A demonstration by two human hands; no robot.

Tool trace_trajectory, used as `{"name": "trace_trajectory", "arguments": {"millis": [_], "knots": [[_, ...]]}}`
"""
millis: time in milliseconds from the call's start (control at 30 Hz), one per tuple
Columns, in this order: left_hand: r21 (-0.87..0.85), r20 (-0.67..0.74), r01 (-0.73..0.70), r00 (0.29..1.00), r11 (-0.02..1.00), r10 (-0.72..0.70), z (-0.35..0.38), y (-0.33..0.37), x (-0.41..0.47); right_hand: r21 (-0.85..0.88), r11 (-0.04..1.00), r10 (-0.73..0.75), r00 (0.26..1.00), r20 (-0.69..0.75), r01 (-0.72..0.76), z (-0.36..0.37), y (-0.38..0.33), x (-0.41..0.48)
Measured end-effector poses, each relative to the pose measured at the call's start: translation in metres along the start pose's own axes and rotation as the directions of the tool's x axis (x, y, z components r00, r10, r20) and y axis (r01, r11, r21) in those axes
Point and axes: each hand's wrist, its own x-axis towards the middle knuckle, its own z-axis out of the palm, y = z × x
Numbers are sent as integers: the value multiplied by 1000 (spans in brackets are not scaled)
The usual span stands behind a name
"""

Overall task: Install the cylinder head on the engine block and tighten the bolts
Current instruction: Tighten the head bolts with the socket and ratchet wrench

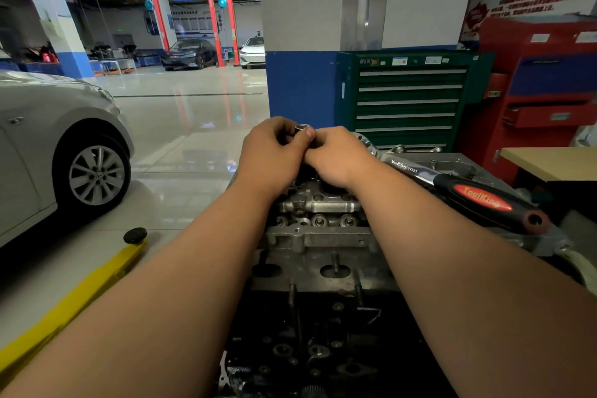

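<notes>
Both hands meet above the far end of the head (318,203), which sits on the darker block (307,342) in front of the person. The left hand (274,155) pinches a small silver socket (301,127) between thumb and fingertips, open end up. It is probably raised like this so it can be pushed onto the wrench drive. The right hand (337,157) is curled in tight against the left. Its fingers are hidden, so I cannot tell whether they grip the socket too or the wrench's drive end.

The wrench (481,199) lies slanted under the right wrist, its metal end beside that hand and its black-and-red handle trailing off to the right. That seems a handy way to steady it while both hands work at the tip.

The head looks seated, so the job appears to be at the bolt stage — tool being made ready, not yet on a bolt. A green cabinet (407,100) stands behind.
</notes>
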Motion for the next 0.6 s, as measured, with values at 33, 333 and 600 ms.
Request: {"name": "trace_trajectory", "arguments": {"millis": [33,333,600], "knots": [[-5,17,4,1000,1000,-4,0,0,0,-29,1000,-3,1000,-20,2,1,0,1],[-19,-41,51,998,999,-52,7,1,3,-76,997,-29,999,-18,28,6,-1,2],[-30,-5,43,999,999,-43,3,3,1,-68,997,-32,999,-2,31,1,1,1]]}}
